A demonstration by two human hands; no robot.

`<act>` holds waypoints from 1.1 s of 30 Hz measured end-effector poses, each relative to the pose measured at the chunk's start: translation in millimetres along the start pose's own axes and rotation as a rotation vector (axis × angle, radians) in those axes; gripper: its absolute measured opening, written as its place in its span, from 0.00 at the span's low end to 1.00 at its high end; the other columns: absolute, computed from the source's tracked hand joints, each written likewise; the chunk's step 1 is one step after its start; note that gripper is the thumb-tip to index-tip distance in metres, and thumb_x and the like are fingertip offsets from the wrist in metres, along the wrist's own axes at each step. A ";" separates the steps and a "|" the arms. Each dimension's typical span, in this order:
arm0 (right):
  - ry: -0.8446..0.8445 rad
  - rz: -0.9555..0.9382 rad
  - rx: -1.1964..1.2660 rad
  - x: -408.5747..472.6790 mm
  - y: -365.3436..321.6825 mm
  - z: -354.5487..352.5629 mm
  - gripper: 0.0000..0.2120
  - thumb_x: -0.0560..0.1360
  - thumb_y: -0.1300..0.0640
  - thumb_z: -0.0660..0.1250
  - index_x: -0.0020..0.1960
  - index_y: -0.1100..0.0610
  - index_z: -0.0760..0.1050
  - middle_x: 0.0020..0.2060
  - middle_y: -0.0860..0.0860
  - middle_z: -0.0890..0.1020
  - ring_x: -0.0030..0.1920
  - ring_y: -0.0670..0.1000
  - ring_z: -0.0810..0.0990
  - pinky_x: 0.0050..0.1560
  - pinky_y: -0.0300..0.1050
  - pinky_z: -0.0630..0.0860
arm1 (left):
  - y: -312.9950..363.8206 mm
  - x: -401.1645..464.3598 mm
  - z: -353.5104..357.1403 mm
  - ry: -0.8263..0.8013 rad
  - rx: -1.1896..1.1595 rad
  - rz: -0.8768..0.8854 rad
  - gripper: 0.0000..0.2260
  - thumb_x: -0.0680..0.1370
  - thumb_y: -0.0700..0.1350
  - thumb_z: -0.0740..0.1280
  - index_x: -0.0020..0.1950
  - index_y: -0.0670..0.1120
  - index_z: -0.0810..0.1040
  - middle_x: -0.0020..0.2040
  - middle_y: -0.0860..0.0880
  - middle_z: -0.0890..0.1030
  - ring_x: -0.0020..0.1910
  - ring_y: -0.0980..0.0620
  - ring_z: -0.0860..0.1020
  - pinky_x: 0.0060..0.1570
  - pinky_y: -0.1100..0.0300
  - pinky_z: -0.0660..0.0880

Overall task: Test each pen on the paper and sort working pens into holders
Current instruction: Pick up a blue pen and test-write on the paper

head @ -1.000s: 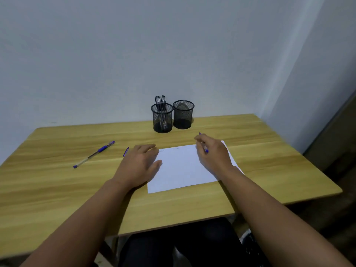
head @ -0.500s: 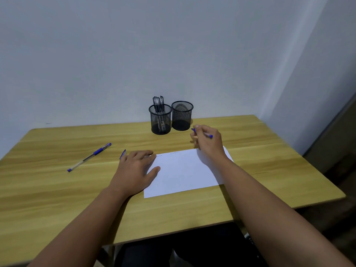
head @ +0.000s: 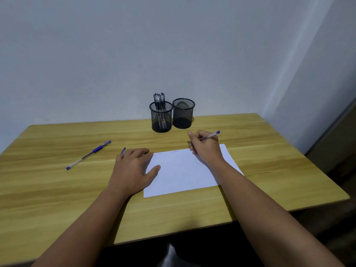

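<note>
A white sheet of paper (head: 185, 170) lies on the wooden table (head: 57, 189), with faint scribbles along its far edge. My left hand (head: 134, 168) rests flat on the paper's left edge, fingers spread. My right hand (head: 206, 147) grips a blue pen (head: 212, 135) at the paper's far right corner, its tip near the table. Two black mesh holders stand at the back: the left holder (head: 161, 117) holds several dark pens, the right holder (head: 183, 113) looks empty. Another blue pen (head: 88, 155) lies to the left. A blue pen tip (head: 123, 150) pokes out beyond my left fingers.
The table butts against a plain white wall, with a corner at the right. The table's right edge and front edge drop off to a dark floor. My legs show below the front edge.
My right hand went from the paper toward the holders with the pen, then came back down to the paper's far right corner, the pen now pointing up to the right. My left hand stayed put.
</note>
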State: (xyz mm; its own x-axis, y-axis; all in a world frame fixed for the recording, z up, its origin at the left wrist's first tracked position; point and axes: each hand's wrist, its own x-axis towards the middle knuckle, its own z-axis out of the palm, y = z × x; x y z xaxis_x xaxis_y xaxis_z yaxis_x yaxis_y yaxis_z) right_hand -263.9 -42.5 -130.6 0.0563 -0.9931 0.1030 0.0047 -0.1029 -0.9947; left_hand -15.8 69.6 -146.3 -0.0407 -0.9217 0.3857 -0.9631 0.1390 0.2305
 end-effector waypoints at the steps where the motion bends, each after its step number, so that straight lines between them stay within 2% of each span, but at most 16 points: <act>1: 0.002 0.011 -0.010 0.2 0.3 0.4 0.21 0.80 0.56 0.75 0.34 0.62 0.70 0.26 0.58 0.75 0.30 0.57 0.74 0.30 0.46 0.70 | 0.2 -0.3 0.0 0.002 -0.001 -0.001 0.26 0.75 0.67 0.60 0.64 0.56 0.81 0.66 0.55 0.79 0.68 0.50 0.72 0.63 0.46 0.68; 4: 0.017 0.017 -0.068 2.1 3.0 1.0 0.23 0.78 0.58 0.75 0.29 0.54 0.69 0.24 0.57 0.75 0.26 0.56 0.74 0.30 0.45 0.69 | 0.5 -0.1 0.2 0.006 -0.009 -0.006 0.26 0.74 0.67 0.60 0.64 0.56 0.81 0.66 0.55 0.79 0.68 0.50 0.72 0.63 0.45 0.68; 7: 0.026 0.021 -0.133 2.0 4.2 0.2 0.24 0.78 0.58 0.74 0.27 0.53 0.70 0.23 0.56 0.76 0.26 0.55 0.75 0.31 0.45 0.71 | 0.0 0.3 0.8 0.011 -0.012 -0.009 0.26 0.74 0.68 0.60 0.64 0.56 0.81 0.66 0.56 0.79 0.67 0.50 0.72 0.63 0.46 0.68; 14: 0.009 -0.044 -0.232 -1.3 2.8 0.4 0.20 0.78 0.59 0.74 0.31 0.61 0.73 0.24 0.57 0.77 0.23 0.51 0.75 0.29 0.41 0.73 | 0.3 -0.5 0.5 0.022 -0.025 -0.013 0.25 0.74 0.67 0.60 0.64 0.56 0.81 0.65 0.57 0.79 0.67 0.51 0.72 0.64 0.46 0.67; 17: 0.024 -0.054 -0.274 -1.6 2.1 0.2 0.19 0.78 0.63 0.71 0.32 0.65 0.69 0.24 0.57 0.72 0.23 0.50 0.72 0.26 0.39 0.69 | 0.7 -0.6 0.1 0.020 -0.025 -0.013 0.26 0.74 0.67 0.60 0.64 0.56 0.81 0.66 0.57 0.79 0.67 0.51 0.72 0.63 0.46 0.68; 19: 0.045 -0.055 -0.281 -0.9 2.9 -0.7 0.18 0.77 0.64 0.70 0.33 0.67 0.67 0.25 0.62 0.69 0.24 0.51 0.71 0.26 0.39 0.68 | 0.7 -1.0 0.1 0.019 -0.025 -0.013 0.26 0.74 0.67 0.60 0.64 0.56 0.81 0.66 0.57 0.79 0.67 0.51 0.72 0.63 0.46 0.68; 21: 0.039 -0.062 -0.281 -0.4 4.3 -0.9 0.19 0.79 0.60 0.71 0.34 0.67 0.70 0.27 0.67 0.74 0.25 0.53 0.75 0.26 0.40 0.71 | 0.4 -1.4 0.0 0.016 -0.026 -0.015 0.26 0.74 0.67 0.60 0.65 0.56 0.80 0.66 0.57 0.79 0.67 0.51 0.72 0.63 0.46 0.68; 24: 0.043 -0.074 -0.306 0.3 5.8 -0.4 0.20 0.80 0.57 0.72 0.33 0.64 0.71 0.26 0.64 0.77 0.24 0.52 0.76 0.27 0.41 0.71 | 0.4 -1.2 0.4 0.010 -0.026 -0.017 0.26 0.74 0.68 0.60 0.65 0.56 0.80 0.66 0.57 0.78 0.67 0.51 0.72 0.63 0.46 0.68; 28: 0.053 -0.090 -0.319 0.5 6.8 -0.1 0.21 0.79 0.58 0.71 0.33 0.64 0.68 0.24 0.58 0.72 0.23 0.54 0.74 0.27 0.42 0.70 | 0.5 -1.0 0.0 0.011 -0.027 -0.016 0.26 0.74 0.68 0.59 0.65 0.56 0.80 0.66 0.57 0.78 0.67 0.51 0.72 0.64 0.46 0.67; 33: 0.115 -0.083 -0.314 3.5 7.0 -1.1 0.23 0.78 0.58 0.70 0.27 0.54 0.66 0.22 0.54 0.72 0.24 0.56 0.75 0.29 0.45 0.71 | 1.0 -0.7 0.0 0.012 -0.021 -0.018 0.26 0.74 0.68 0.60 0.65 0.56 0.80 0.66 0.57 0.78 0.67 0.51 0.72 0.64 0.46 0.67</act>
State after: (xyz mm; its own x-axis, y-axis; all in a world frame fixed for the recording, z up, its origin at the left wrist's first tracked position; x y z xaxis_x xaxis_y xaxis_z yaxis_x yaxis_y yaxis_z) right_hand -264.8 -46.8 -137.2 -0.0449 -0.9787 0.2004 -0.3043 -0.1777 -0.9358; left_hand -16.7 70.4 -146.3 -0.0202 -0.9199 0.3917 -0.9577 0.1302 0.2565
